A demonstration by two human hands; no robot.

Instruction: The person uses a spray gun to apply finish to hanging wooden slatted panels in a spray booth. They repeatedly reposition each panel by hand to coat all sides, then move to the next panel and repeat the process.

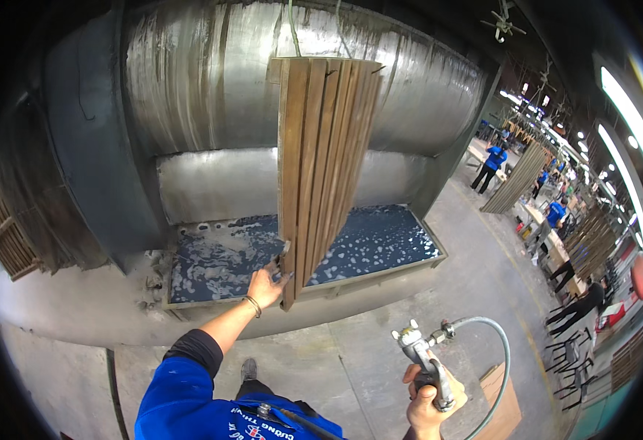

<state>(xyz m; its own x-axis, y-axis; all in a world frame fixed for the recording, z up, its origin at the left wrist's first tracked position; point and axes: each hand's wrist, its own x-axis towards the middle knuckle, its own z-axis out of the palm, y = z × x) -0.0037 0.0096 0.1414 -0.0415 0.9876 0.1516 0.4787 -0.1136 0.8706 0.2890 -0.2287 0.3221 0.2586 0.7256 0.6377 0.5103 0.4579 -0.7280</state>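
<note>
A brown slatted wooden panel (314,147) hangs upright by thin wires in front of a stained metal spray booth. My left hand (266,284) reaches forward to its lower left corner, the fingers closed around the edge slat. At the lower right, my right hand (431,400) is wrapped round the handle of a spray gun (414,345). The gun's head points up and to the left, apart from the panel. A grey-green hose (507,352) runs from its fitting and curves down on the right.
Under the panel lies a trough (439,257) of dark, foamy water (380,242). Slatted wood (6,231) leans at far left. A flat brown board (503,407) is on the floor near my right hand. Several people in blue (491,163) stand among tables and hanging panels farther right.
</note>
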